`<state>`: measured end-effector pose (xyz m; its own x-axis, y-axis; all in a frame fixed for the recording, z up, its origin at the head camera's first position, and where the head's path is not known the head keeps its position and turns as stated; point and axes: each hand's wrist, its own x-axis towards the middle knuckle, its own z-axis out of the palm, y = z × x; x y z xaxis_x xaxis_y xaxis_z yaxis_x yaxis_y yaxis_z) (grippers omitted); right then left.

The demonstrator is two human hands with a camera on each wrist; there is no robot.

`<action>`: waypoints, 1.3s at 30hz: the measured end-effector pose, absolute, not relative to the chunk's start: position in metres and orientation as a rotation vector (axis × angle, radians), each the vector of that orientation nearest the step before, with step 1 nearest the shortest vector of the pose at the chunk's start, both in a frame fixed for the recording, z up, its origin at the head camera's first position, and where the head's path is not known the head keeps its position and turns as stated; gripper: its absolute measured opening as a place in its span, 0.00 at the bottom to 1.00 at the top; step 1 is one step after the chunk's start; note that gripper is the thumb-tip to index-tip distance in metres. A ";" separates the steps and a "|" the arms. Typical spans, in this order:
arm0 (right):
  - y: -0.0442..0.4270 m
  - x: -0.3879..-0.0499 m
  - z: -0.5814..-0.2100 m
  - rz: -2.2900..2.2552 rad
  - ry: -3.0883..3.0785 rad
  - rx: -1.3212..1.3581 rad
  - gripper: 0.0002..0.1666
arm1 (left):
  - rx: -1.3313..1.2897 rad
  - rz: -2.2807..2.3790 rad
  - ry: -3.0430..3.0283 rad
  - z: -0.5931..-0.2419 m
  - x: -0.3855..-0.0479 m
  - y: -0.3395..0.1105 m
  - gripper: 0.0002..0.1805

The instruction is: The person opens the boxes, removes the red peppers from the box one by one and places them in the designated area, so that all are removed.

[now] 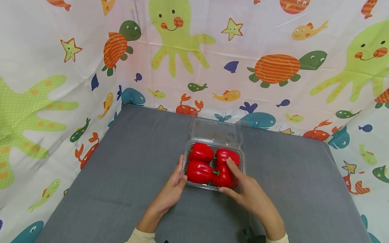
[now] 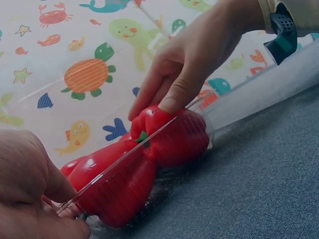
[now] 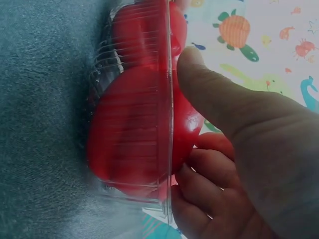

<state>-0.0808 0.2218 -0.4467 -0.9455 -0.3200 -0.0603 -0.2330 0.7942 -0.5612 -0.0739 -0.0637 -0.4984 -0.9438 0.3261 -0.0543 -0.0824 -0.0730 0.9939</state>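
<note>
The left hand (image 1: 172,186) pinched the clear box (image 1: 200,186) at left, probably for steadiness; the right hand (image 1: 250,189) grasped the near-right pepper (image 1: 222,176).

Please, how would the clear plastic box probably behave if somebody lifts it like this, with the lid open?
The clear plastic box may flex somewhat, since its ribbed walls look thin. The open lid could swing, as it appears attached only along the back edge. The four red peppers might shift if the box tilts, because they look rounded and glossy.
</note>
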 end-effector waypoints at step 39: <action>0.219 -0.081 -0.451 -0.859 2.880 -0.443 0.56 | 0.278 2.088 1.925 -0.498 -0.075 -0.064 0.41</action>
<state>-0.0806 0.2191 -0.4506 -0.9522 -0.3052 -0.0164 -0.2463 0.7981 -0.5499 -0.0751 -0.0641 -0.4979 -0.9403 0.3363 -0.0518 -0.0790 -0.0676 0.9946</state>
